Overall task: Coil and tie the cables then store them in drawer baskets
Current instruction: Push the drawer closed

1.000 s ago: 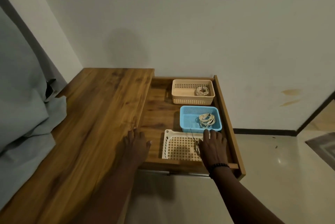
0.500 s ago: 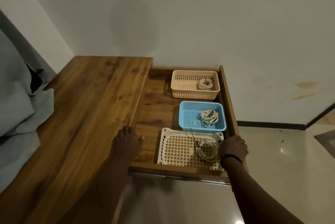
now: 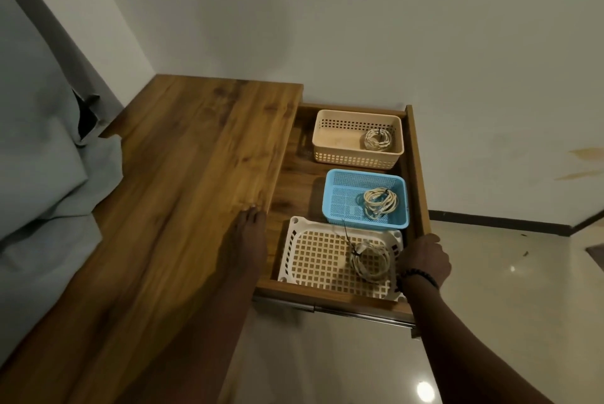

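The wooden drawer [image 3: 416, 155] stands pulled out to the right of the desk top [image 3: 183, 181]. Three baskets sit in it in a row. The far beige basket [image 3: 330, 132] holds a coiled cable [image 3: 379, 139]. The middle blue basket [image 3: 340, 197] holds a tied pale coil [image 3: 380, 202]. The near white basket [image 3: 313, 256] holds a grey coil [image 3: 371, 261] with a black tie sticking up. My left hand [image 3: 250, 233] lies flat on the desk's edge by the drawer. My right hand [image 3: 425, 259] grips the drawer's right front corner, fingers curled over the wood.
Grey fabric [image 3: 39, 158] lies bunched against the desk's left side. A plain wall rises behind the desk. Shiny floor tiles [image 3: 506, 289] spread to the right and below the drawer, with a dark skirting line along the wall.
My right hand left the white basket and moved right onto the drawer's front corner, uncovering the grey coil. My left hand slid back onto the desk's edge.
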